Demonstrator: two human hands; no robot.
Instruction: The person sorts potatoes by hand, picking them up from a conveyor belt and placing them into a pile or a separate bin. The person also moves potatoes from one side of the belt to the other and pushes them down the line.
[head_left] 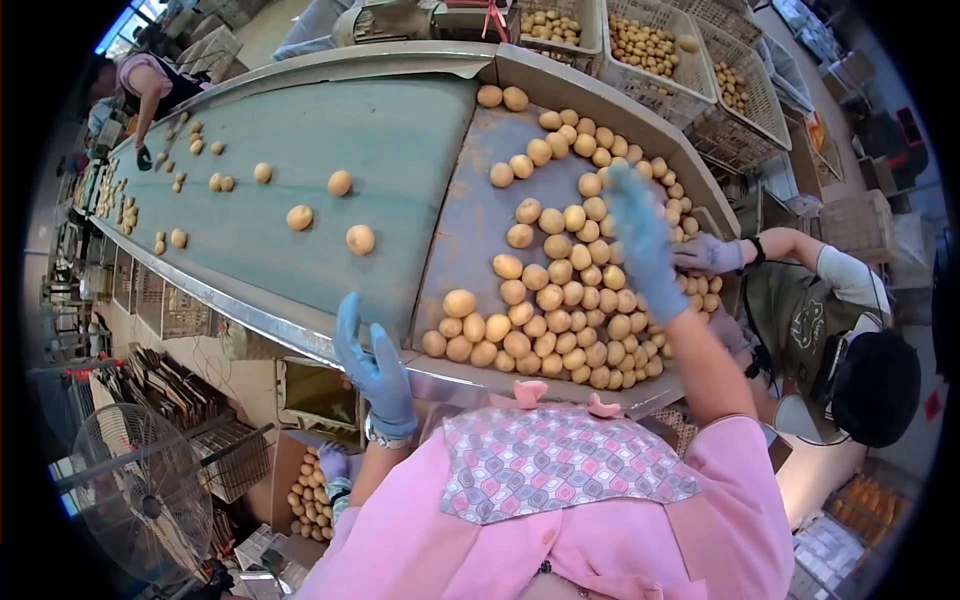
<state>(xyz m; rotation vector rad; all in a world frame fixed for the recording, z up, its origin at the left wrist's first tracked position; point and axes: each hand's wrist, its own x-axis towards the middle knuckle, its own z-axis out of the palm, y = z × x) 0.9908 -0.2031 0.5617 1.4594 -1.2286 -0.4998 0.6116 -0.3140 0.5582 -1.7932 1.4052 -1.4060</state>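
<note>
My left hand (375,370), in a blue glove, hovers over the metal edge of the conveyor with its fingers spread and nothing in them. My right hand (642,245), also blue-gloved, is blurred by motion above the crowd of potatoes (560,296); its outline is long, with the fingers stretched out. Loose round potatoes cover much of the grey sorting tray (480,215) and bunch up toward its right side. On the green belt (340,130) lie scattered ones, such as a single potato (360,239) near the tray.
At the right, a co-worker's gloved hand (708,253) reaches into the same potatoes. Another person (155,80) works at the belt's far end. Potato-filled crates (645,45) stand behind the tray wall. Below left are a box of potatoes (310,495), with another gloved hand, and a fan (150,505).
</note>
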